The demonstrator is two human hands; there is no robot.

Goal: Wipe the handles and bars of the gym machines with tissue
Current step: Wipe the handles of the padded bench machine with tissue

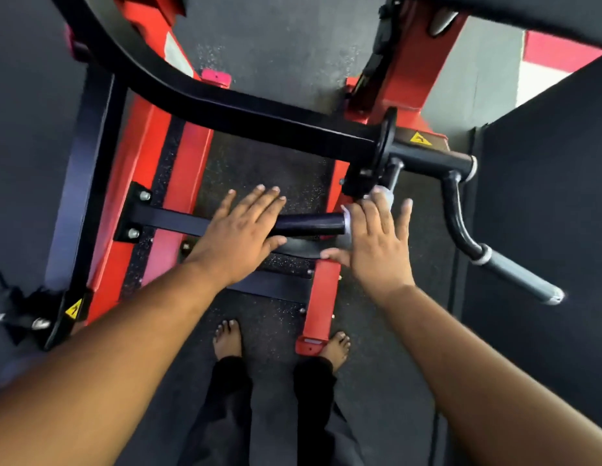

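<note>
Tissue [382,193]: white, small bits showing past the right hand's fingertips and at the end of the horizontal bar; mostly hidden under the hand.
Horizontal bar [309,224]: black, round, sticking out rightward from a bolted black bracket [133,213] on the red frame [138,183]; its free end meets the tissue.
Right hand [377,243]: palm down over the bar's end, fingers spread and nearly straight, pressing the tissue; whether any finger pinches it, cannot tell.
Left hand [240,232]: flat on the bar's middle, fingers straight and apart, holding nothing.
Curved black arm [198,95]: sweeps above both hands, from upper left to a hub at right.
Grey handle [521,275]: on a bent black bar well right of the right hand, untouched.
Warning sticker [420,139]: yellow triangle near the hub.
Floor [279,55]: dark speckled rubber.
Feet [227,339]: bare, below, either side of a red base leg.
</note>
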